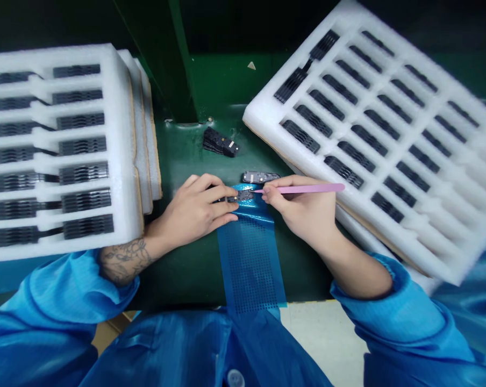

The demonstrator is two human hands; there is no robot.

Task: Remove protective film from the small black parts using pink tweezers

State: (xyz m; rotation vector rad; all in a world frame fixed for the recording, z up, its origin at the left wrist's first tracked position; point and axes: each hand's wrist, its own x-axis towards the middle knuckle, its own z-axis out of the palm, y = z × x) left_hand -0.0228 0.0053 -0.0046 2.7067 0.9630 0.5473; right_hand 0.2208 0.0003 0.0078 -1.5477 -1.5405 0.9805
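Note:
My left hand [198, 207] steadies a small black electronic part [245, 195] with its fingertips, which cover the part's left end. The part lies on the upper end of a blue strip of film [251, 263] dotted with rows of small marks. My right hand [301, 207] is closed in a pen-like grip on pink tweezers [311, 188]. Their tip points left and meets the right end of the part; anything between the tips is too small to tell. A similar black part [261, 176] lies just above, close to my right fingertips.
Behind my hands, a small fanned pile of black parts [221, 142] lies on the green worktop [182, 161]. White foam trays [126, 140] with black parts in slots are stacked at left. Another slotted foam tray [392, 215] sits tilted at right, near my right forearm.

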